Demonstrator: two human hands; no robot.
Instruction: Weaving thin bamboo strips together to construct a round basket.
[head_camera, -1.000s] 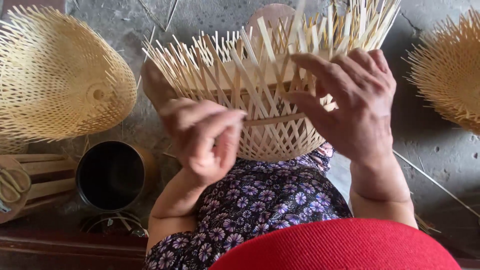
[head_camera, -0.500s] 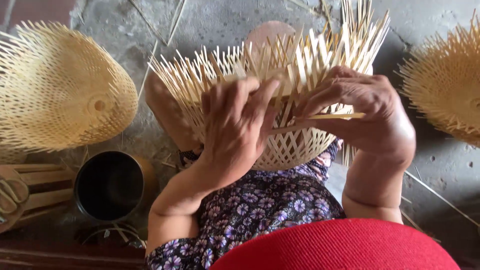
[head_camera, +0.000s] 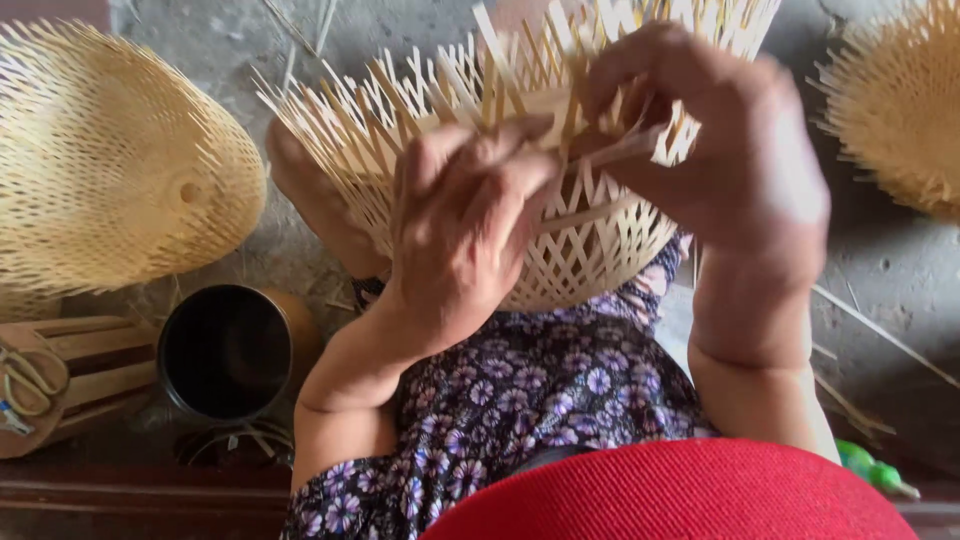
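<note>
A half-woven basket (head_camera: 590, 250) of pale bamboo strips rests on my lap, its loose strip ends fanning up and outward. My left hand (head_camera: 455, 230) lies over the basket's front wall, fingers curled around several upright strips. My right hand (head_camera: 720, 150) is at the upper right of the basket, fingertips pinching a thin horizontal bamboo strip (head_camera: 625, 150) between the uprights. Both hands touch the weave and hide its middle part.
A finished woven bamboo piece (head_camera: 110, 170) lies at the left, another (head_camera: 900, 110) at the right edge. A dark round tin (head_camera: 225, 350) stands by my left elbow beside a wooden stool (head_camera: 70, 375) with scissors. Loose strips litter the stone floor.
My left hand rose from my lap onto the basket's front and now grips the strips. My right hand shifted up and left along the rim. The basket tilted slightly.
</note>
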